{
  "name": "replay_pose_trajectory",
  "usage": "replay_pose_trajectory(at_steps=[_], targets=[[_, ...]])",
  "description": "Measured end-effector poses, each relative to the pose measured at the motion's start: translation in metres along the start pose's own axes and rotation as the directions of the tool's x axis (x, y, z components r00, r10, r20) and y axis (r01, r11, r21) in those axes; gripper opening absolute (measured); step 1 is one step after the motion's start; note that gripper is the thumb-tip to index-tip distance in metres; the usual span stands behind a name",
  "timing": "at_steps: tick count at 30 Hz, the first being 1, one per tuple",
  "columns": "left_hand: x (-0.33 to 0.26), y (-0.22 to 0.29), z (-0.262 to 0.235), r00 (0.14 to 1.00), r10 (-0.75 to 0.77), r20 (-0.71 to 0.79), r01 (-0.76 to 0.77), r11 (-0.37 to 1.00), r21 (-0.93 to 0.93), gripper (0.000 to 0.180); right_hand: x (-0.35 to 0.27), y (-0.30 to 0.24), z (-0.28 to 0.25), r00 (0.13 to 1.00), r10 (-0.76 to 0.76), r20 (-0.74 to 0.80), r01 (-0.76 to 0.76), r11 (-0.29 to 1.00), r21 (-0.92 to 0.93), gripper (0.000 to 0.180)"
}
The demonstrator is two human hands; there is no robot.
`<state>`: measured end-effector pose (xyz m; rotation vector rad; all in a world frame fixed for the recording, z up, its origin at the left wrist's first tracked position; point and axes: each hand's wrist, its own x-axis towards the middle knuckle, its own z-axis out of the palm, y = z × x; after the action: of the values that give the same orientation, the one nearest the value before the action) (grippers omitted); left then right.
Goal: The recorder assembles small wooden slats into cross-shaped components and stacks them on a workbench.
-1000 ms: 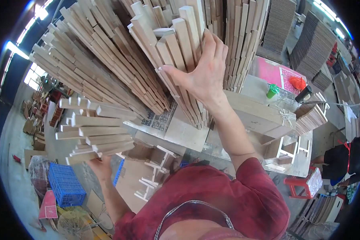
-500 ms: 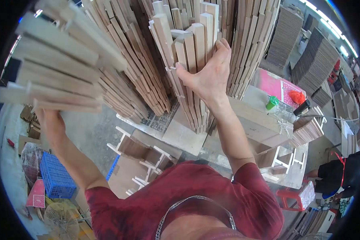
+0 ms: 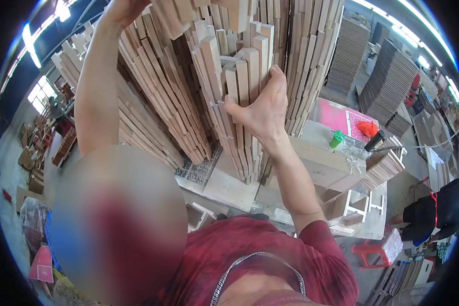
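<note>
the person is working at a tall stack of wooden slats point(image 3: 239, 102) that is standing right in front of them and filling the far middle of the view. the right hand point(image 3: 262, 109) is pressing flat against the near face of this stack, fingers spread wide and thumb pointing left, bracing the upright pieces rather than gripping any 1 of them. the left hand point(image 3: 122, 7) is reaching up to the far top left, where it is meeting the upper ends of the slats; it is cut off by the frame edge, so i cannot tell whether it is closing on a piece or resting open. the left forearm is running up the left side of the pile.

judging from this, the step in hand is steadying the stack while placing or squaring pieces at its top. the next move is likely calling for keeping the right palm firm against the face so the loose upright pieces are not leaning out, while the left is settling the top pieces flush.

to the right, a workbench point(image 3: 321, 163) is carrying a green cup point(image 3: 336, 138) and a pink sheet point(image 3: 336, 115). further right, another person in dark clothes point(image 3: 433, 214) is bending near a red stool point(image 3: 375, 250).
</note>
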<state>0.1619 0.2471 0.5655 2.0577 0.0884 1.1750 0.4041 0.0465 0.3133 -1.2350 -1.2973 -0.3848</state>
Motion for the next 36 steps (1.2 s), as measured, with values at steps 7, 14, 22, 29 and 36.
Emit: replay_pose_trajectory(at_steps=[7, 14, 22, 29, 36], targets=[[0.045, -0.070, 0.013, 0.905, -0.130, 0.404, 0.267, 0.915, -0.304, 0.047, 0.001, 0.003, -0.004, 0.998, 0.050, 0.036, -0.045, 0.992, -0.119, 0.105], [0.039, -0.083, 0.031, 0.950, -0.027, 0.310, 0.178, 0.866, -0.468, 0.051, 0.002, -0.002, -0.004, 0.989, 0.126, 0.081, -0.123, 0.992, -0.039, 0.104], [0.043, -0.099, 0.038, 0.961, 0.033, 0.275, 0.090, 0.903, -0.420, 0.061, 0.001, 0.000, -0.005, 0.991, 0.115, 0.074, -0.113, 0.993, -0.028, 0.104], [0.039, -0.106, 0.049, 0.966, 0.033, 0.258, 0.089, 0.890, -0.447, 0.059, -0.003, 0.000, -0.003, 0.998, 0.026, 0.064, -0.024, 0.999, -0.030, 0.103], [0.032, -0.107, 0.065, 0.987, 0.013, 0.160, 0.066, 0.875, -0.479, 0.056, 0.001, 0.003, -0.005, 0.999, 0.014, 0.053, -0.013, 1.000, -0.024, 0.101]])
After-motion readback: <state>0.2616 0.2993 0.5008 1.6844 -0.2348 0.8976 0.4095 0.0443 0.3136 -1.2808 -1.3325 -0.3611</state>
